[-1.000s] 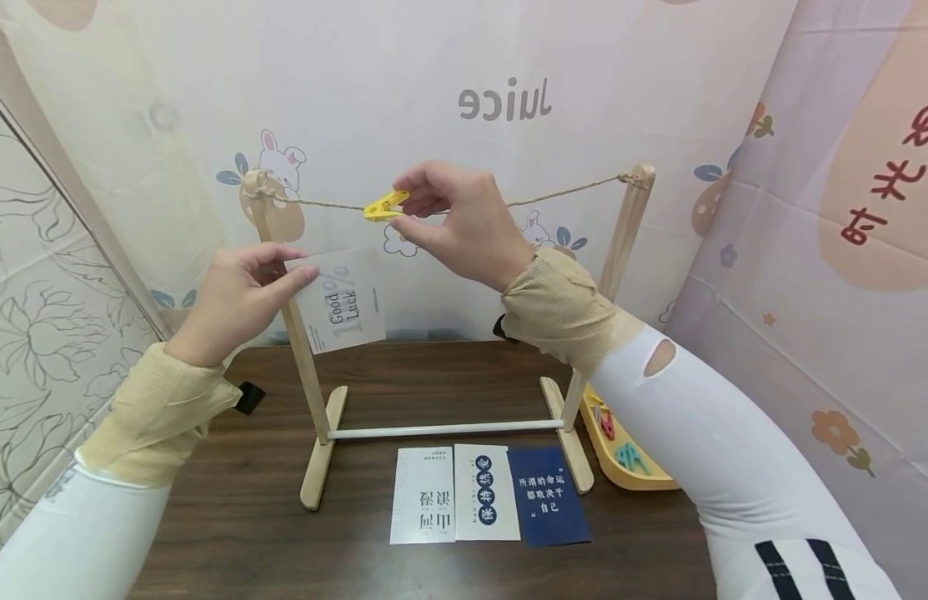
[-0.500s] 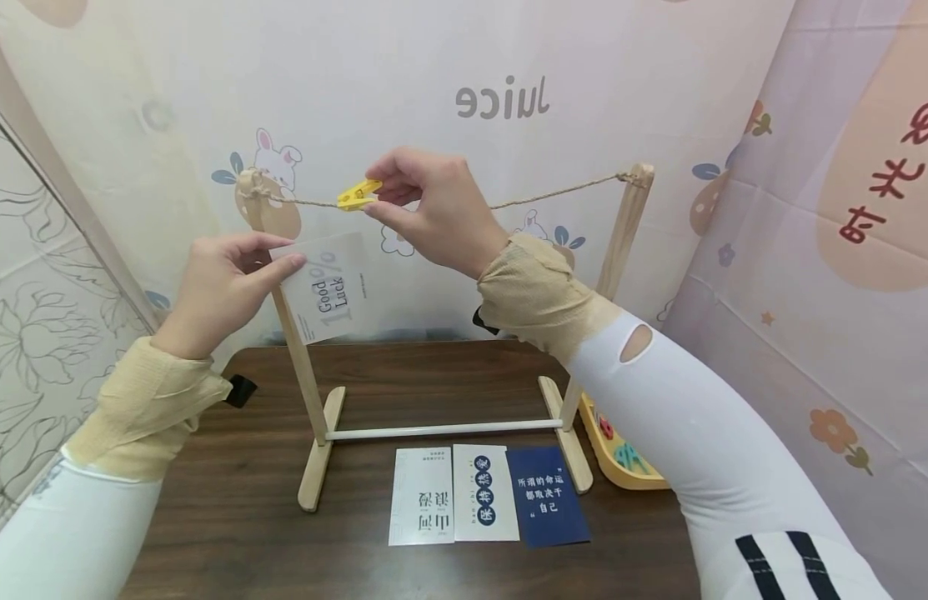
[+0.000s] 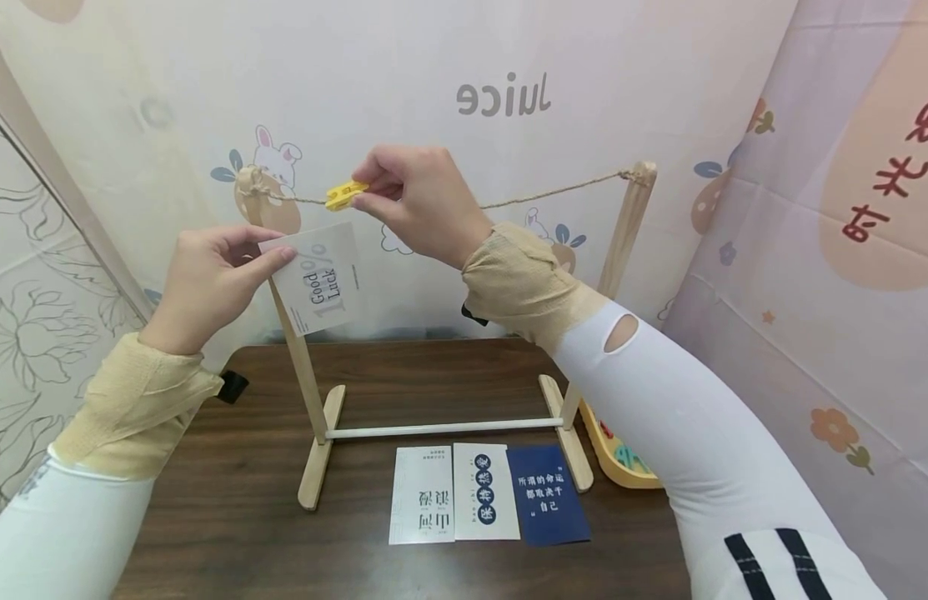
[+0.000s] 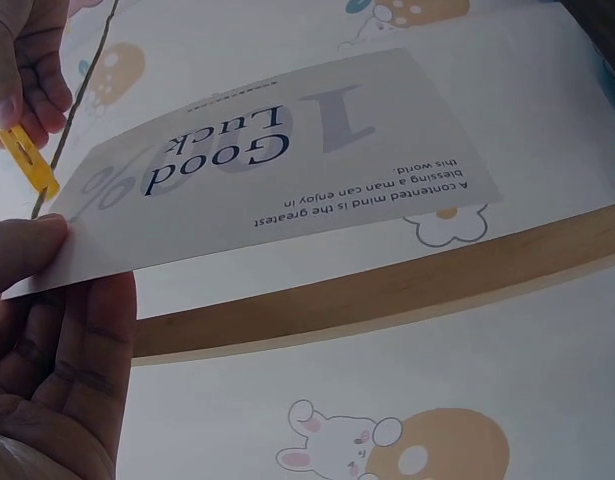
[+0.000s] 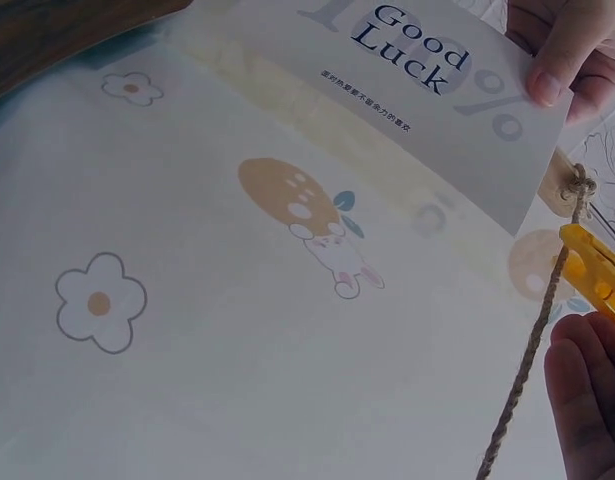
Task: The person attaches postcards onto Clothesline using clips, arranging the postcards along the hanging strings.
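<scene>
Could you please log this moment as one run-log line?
left hand: pinches Good Luck card | right hand: pinches yellow clothespin at twine line | card: below line, unclipped

A dark wooden tabletop [image 3: 238,517] carries everything. On it stands a wooden rack [image 3: 313,467] on two flat feet, joined low down by a white crossbar [image 3: 441,429]. Just in front of the crossbar three cards lie flat in a row, edges touching: a white card [image 3: 422,496] nearest the rack's left foot, a second white card with blue roundels [image 3: 484,492] in the middle, and a dark blue card [image 3: 546,496] by the right foot. Beyond the right foot sits a yellow tray [image 3: 621,475], partly hidden by a sleeve.
</scene>
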### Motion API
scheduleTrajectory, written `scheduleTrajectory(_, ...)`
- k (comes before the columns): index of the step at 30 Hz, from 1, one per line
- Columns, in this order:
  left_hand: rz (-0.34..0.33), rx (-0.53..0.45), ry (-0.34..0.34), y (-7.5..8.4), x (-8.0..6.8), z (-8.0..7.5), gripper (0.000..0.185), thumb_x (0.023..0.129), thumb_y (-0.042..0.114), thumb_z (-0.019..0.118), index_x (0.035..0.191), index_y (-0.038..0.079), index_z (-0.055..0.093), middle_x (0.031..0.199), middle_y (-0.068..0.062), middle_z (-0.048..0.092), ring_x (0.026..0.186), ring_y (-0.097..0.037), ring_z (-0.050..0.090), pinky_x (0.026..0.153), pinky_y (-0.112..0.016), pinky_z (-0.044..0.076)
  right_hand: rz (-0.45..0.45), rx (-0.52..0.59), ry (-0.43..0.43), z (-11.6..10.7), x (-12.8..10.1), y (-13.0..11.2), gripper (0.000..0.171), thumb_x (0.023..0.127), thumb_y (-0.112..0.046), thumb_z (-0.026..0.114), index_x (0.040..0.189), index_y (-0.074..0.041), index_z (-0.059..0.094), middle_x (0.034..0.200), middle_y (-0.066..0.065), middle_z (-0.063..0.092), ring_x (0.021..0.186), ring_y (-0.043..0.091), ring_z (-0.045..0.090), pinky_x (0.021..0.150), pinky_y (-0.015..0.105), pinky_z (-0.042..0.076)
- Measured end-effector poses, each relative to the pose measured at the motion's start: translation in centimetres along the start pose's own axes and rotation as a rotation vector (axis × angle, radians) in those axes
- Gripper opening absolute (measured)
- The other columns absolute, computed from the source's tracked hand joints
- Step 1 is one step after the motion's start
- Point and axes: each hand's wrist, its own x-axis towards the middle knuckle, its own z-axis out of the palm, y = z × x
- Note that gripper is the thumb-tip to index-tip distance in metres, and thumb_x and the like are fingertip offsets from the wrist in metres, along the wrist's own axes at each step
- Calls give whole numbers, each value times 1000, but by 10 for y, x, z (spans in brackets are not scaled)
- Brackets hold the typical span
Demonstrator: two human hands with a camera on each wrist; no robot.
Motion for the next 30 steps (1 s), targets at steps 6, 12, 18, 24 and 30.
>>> scheduleTrajectory(6,-3,-3,21,-1,1,-3,23,97,11,82,112,-6,81,76,43,65,71,16,68,65,-7,49,-19,-37,-17,4,7,-1,8,101,-3,76,103,4,75,110,16,83,96,20,80,87,21,61)
scheduleTrajectory(12,-11,15,40,3,3,-3,24,97,17,84,110,-4,82,74,43,65,70,13,68,64,-10,49,-38,-79,-24,6,13,-3,8,103,-4,74,105,3,76,110,14,83,97,19,80,88,20,60)
scheduleTrajectory(18,-15,8,72,6,5,-2,26,95,19,85,108,-3,82,73,40,66,70,12,68,66,-9,50,-39,-90,-36,7,21,-5,12,103,-4,72,111,5,77,109,14,83,97,18,79,89,19,59)
scheduleTrajectory(24,-25,32,78,8,7,-2,29,95,22,86,109,-2,82,72,42,64,70,14,67,65,-10,49,-25,-101,-62,11,28,-9,15,105,-3,70,115,3,78,111,12,82,99,17,77,91,18,56)
scheduleTrajectory(30,-44,55,77,9,7,-3,30,96,25,85,110,-1,82,72,45,62,72,15,65,66,-10,48,-6,-109,-86,17,34,-9,16,106,-3,67,117,2,78,112,11,82,101,16,76,93,17,55)
